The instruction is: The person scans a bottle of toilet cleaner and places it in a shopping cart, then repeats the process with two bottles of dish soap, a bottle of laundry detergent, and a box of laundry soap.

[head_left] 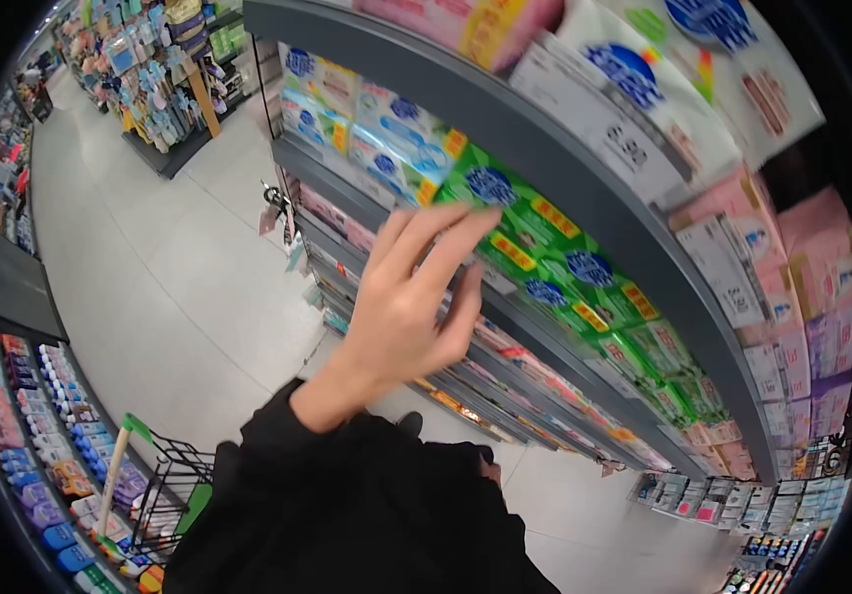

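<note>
My left hand (411, 292) reaches up to the shelf with its back toward me. Its fingers are bent but apart, and nothing shows in them. The fingertips are over a green soft pack (490, 188) with a round blue logo and yellow-red labels; whether they touch it I cannot tell. More green packs (589, 267) continue along the same shelf to the right. Beyond the hand stand white and light-blue packs (386, 158) with the same kind of logo. Only a sliver of my right hand (490, 469) shows beside the black clothing, its fingers hidden.
A grey shelf edge (584, 148) curves above the green packs, carrying price tags (609, 124) and larger packs. Lower shelves hold more packages. A shopping cart (163, 495) with green parts stands at lower left, near shelves of bottles. Pale floor (158, 238) runs along the aisle toward a display stand (163, 79).
</note>
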`<state>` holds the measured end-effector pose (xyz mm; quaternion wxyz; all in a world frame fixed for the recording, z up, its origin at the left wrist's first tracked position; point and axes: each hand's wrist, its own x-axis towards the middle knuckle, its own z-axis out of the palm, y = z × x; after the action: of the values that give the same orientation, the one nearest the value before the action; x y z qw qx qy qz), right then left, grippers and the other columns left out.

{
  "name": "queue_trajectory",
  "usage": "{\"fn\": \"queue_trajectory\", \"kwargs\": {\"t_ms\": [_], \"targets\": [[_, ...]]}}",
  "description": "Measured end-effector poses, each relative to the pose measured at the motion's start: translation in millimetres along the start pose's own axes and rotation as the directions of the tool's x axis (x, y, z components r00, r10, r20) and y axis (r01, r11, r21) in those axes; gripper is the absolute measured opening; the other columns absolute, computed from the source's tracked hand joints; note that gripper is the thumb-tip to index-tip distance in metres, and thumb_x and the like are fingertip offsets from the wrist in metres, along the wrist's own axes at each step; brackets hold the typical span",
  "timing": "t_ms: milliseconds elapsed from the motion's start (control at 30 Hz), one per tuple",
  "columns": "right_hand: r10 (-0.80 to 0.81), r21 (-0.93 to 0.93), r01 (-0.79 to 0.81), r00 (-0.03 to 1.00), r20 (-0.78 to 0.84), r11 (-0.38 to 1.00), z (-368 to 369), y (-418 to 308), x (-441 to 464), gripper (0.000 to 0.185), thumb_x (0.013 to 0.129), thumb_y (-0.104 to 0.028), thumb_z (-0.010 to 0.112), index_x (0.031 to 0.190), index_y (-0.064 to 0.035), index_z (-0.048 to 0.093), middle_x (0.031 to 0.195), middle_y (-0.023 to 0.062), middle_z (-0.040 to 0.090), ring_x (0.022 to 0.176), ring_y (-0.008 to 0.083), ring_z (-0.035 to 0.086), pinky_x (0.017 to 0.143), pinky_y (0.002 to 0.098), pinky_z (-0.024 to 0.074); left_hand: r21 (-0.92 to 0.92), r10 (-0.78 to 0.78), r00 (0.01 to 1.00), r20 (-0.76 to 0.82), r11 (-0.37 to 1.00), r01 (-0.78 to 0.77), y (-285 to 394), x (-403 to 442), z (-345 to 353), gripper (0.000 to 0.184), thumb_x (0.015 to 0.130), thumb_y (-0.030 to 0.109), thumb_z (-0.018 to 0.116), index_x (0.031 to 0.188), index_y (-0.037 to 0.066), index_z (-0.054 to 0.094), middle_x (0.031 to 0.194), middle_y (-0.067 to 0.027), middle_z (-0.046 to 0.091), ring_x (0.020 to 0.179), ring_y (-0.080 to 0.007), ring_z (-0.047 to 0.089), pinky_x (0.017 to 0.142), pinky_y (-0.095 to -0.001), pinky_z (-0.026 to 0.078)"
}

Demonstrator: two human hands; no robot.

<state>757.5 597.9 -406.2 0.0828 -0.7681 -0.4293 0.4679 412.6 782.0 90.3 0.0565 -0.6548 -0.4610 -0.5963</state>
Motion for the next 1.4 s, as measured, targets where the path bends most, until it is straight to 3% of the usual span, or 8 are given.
{"fn": "queue_trajectory", "kwargs": {"t_ms": [67,200,633,733,800,1100,1200,1400], "targets": [[0.322,-0.065,-0.337,0.931,-0.175,0.939,-94.1,-72.0,-35.0,0.075,0.069,-0.058,0.078,0.089,0.0136,0.068,0.085,0.0181,0.070,0.076,0.0224,0.067,0.068,0.0354,0.0527,0.116,0.058,0.998,0.023,0.991,-0.060,-1.7,4.5,20.5,0.042,0.072,-0.005,0.060,0.113,0.003,0.061,0.114,-0.0128,0.058,0.105,-0.0301,0.055,0.089,-0.0404,0.042],[0.258,0.109,-0.250,0.964,-0.067,0.962,-110.9,-84.9,-55.0,0.073,0.068,-0.054,0.081,0.091,0.0141,0.068,0.085,0.0170,0.069,0.078,0.0215,0.067,0.068,0.0341,0.0525,0.355,0.113,0.961,0.253,0.913,-0.201,8.1,22.4,32.4,0.051,0.072,-0.001,0.061,0.122,0.007,0.056,0.124,-0.0115,0.052,0.125,-0.0310,0.044,0.101,-0.0520,0.029],[0.226,0.445,-0.350,0.924,0.309,0.824,-78.6,87.2,-9.6,0.055,0.086,-0.055,0.064,0.112,-0.0060,0.069,0.095,0.0101,0.068,0.094,0.0230,0.061,0.083,0.0342,0.0475,0.422,0.068,0.920,0.385,0.874,-0.242,4.2,42.1,23.1,0.068,0.067,0.024,0.082,0.123,0.002,0.050,0.119,-0.0178,0.057,0.124,-0.0359,0.043,0.106,-0.0495,0.021],[0.357,-0.014,-0.357,0.931,0.083,0.934,-84.2,111.7,-8.1,0.055,0.085,-0.055,0.065,0.114,-0.0072,0.069,0.096,0.0078,0.067,0.093,0.0187,0.058,0.086,0.0331,0.0463,0.481,0.043,0.887,0.459,0.828,-0.289,-3.0,53.1,20.7,0.076,0.066,0.032,0.083,0.126,0.001,0.049,0.115,-0.0177,0.060,0.125,-0.0347,0.045,0.108,-0.0530,0.019],[0.223,0.275,-0.320,0.917,0.332,0.907,-78.2,122.8,-9.3,0.054,0.083,-0.056,0.067,0.113,-0.0108,0.070,0.097,0.0081,0.068,0.095,0.0124,0.058,0.084,0.0284,0.0458,0.527,0.010,0.843,0.538,0.777,-0.345,-3.4,59.6,17.1,0.073,0.062,0.039,0.083,0.120,0.001,0.059,0.114,-0.0183,0.063,0.122,-0.0354,0.048,0.109,-0.0549,0.017],[0.199,0.136,-0.212,0.975,0.103,0.968,-99.2,63.2,-38.3,0.071,0.070,-0.053,0.080,0.092,0.0129,0.068,0.088,0.0163,0.070,0.079,0.0190,0.066,0.068,0.0332,0.0523,0.403,0.048,0.752,0.658,0.821,-0.404,-12.1,78.0,5.8,0.059,0.060,0.033,0.084,0.106,-0.001,0.067,0.112,-0.0218,0.061,0.113,-0.0407,0.051,0.101,-0.0461,0.035],[0.213,-0.086,-0.207,0.975,0.064,0.975,-78.1,69.2,-19.3,0.067,0.072,-0.051,0.079,0.092,0.0121,0.069,0.089,0.0151,0.070,0.081,0.0159,0.065,0.068,0.0324,0.0517,0.307,0.089,0.728,0.680,0.867,-0.393,-21.0,84.5,7.1,0.063,0.058,0.032,0.085,0.108,-0.001,0.064,0.113,-0.0224,0.060,0.111,-0.0412,0.052,0.096,-0.0468,0.040],[0.075,0.051,-0.078,0.995,0.059,0.996,-82.0,45.7,-34.1,0.066,0.073,-0.051,0.079,0.092,0.0117,0.069,0.088,0.0146,0.070,0.080,0.0158,0.065,0.067,0.0326,0.0516,0.335,0.178,0.741,0.647,0.807,-0.486,-20.8,83.0,4.7,0.070,0.058,0.033,0.086,0.114,0.000,0.059,0.116,-0.0226,0.058,0.112,-0.0429,0.052,0.096,-0.0489,0.040]]}}
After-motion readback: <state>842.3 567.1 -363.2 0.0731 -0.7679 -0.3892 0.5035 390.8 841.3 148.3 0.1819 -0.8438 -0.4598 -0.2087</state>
